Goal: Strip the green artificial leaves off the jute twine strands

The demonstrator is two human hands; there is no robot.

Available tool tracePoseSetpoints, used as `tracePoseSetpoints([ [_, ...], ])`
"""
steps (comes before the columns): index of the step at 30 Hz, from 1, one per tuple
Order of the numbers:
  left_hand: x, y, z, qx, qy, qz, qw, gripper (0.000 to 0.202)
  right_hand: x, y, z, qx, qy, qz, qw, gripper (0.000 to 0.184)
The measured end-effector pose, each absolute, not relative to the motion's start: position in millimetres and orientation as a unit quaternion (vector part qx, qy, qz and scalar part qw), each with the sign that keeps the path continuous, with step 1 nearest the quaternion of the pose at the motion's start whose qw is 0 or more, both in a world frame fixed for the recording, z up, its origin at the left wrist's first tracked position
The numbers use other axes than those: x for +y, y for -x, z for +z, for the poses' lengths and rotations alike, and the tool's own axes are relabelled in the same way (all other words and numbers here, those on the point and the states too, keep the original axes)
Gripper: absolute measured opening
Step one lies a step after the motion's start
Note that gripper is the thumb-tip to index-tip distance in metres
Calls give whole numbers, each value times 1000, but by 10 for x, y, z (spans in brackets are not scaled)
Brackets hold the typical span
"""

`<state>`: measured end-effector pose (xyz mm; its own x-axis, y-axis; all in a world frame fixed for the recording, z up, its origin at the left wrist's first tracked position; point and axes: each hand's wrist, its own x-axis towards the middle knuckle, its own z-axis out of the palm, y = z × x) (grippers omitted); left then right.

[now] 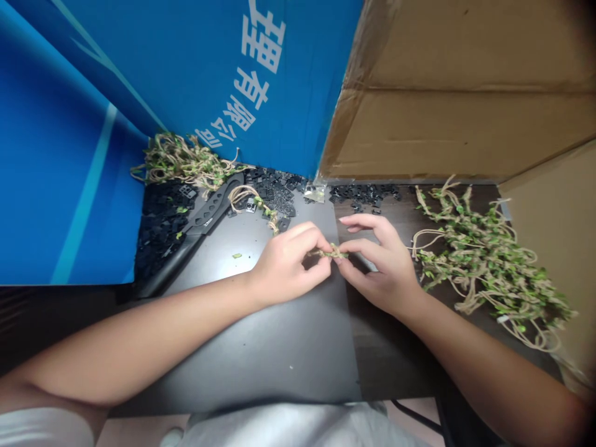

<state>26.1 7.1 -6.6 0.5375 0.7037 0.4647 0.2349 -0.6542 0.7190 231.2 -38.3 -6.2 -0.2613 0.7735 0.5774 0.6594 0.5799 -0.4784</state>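
Observation:
Between my two hands, just above the table, is a short length of leafy twine (334,252), beige with small green leaves. My left hand (295,257) pinches its left part between thumb and fingers. The thumb and index finger of my right hand (384,261) close on its right end, while the other fingers reach out, raised. A looped tail of similar leafy twine (271,214) lies beyond my left hand and partly disappears behind it; I cannot tell whether it joins the held piece.
Heaps of leafy twine lie at the right (493,261) and back left (181,158). Small black plastic pieces (274,186) are scattered along the back. A black-handled tool (205,217) lies left. Blue panels (186,62) and cardboard (442,124) wall the table (261,354).

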Motion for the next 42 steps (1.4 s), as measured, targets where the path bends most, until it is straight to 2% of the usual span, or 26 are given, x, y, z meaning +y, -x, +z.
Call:
tracePoseSetpoints([
  [5,65,-257,-68,295,-822,384,299,6,-402,-2325,8,-788,452,151,390,5],
  [7,72,-252,-70,303,-819,385,300,6,-405,-2336,26,-784,454,168,388,12],
  [12,98,-242,-69,307,-817,383,303,7,-395,-2369,26,-796,458,140,371,19],
  [15,106,-240,-67,311,-820,373,302,7,-397,-2385,20,-803,464,108,357,5],
  [18,105,-241,-71,305,-826,366,301,6,-396,-2385,4,-808,467,100,344,16],
  [23,96,-244,-80,286,-842,346,299,5,-359,-2365,-76,-815,454,122,340,4],
  [30,115,-232,-81,292,-852,313,301,2,-312,-2415,-139,-825,434,112,345,7],
  [34,120,-237,-78,298,-853,300,305,3,-315,-2462,-94,-837,432,105,319,9],
  [42,131,-230,-50,292,-859,290,305,3,-322,-2561,-38,-863,404,101,286,23],
])
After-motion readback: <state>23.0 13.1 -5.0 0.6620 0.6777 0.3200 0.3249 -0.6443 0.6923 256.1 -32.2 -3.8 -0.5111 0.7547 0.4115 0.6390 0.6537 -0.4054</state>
